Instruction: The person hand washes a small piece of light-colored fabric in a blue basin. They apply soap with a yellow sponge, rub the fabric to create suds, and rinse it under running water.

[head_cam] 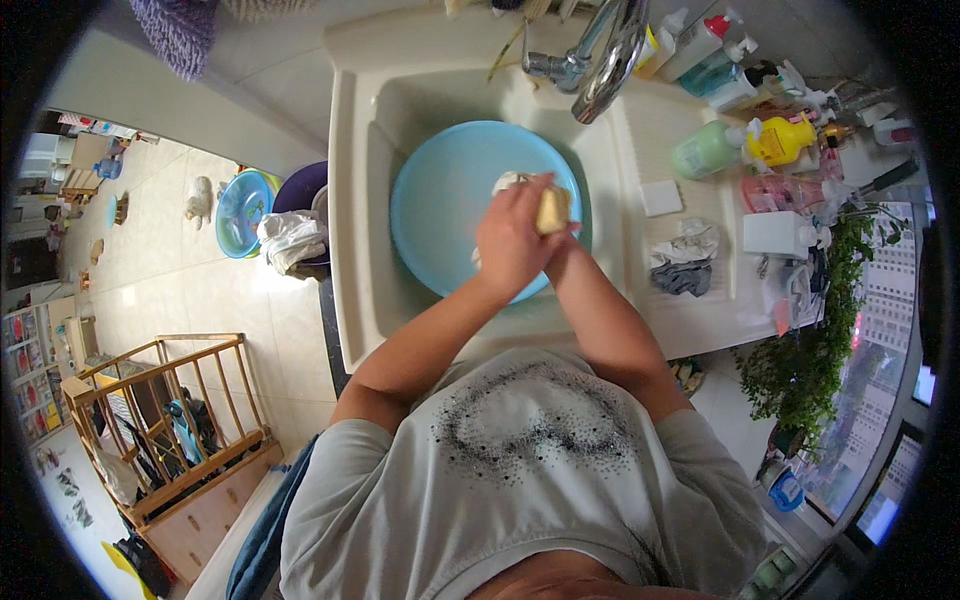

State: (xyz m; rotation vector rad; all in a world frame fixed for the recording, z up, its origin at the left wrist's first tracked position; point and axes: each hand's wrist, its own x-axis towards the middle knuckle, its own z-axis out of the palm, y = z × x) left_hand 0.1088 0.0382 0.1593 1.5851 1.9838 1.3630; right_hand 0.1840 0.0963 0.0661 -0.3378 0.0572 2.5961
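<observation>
Over a light blue plastic basin [435, 180] in the sink, my left hand [512, 244] grips a yellow bar of soap [553, 211] between fingers and thumb. The hand is slightly blurred. My right hand [561, 247] lies underneath and against it, mostly hidden, so its grip does not show. A white cloth [514, 179] peeks out past my left fingers, and a small part of it shows at the left side of that hand. Cloudy water appears to fill the basin.
A chrome faucet [600, 82] overhangs the sink's back right corner. On the right ledge lie a white block [661, 198], a grey cloth [682, 277] and several pump bottles, including a green bottle [705, 150]. White laundry [292, 240] hangs over a purple bucket [304, 187] at left.
</observation>
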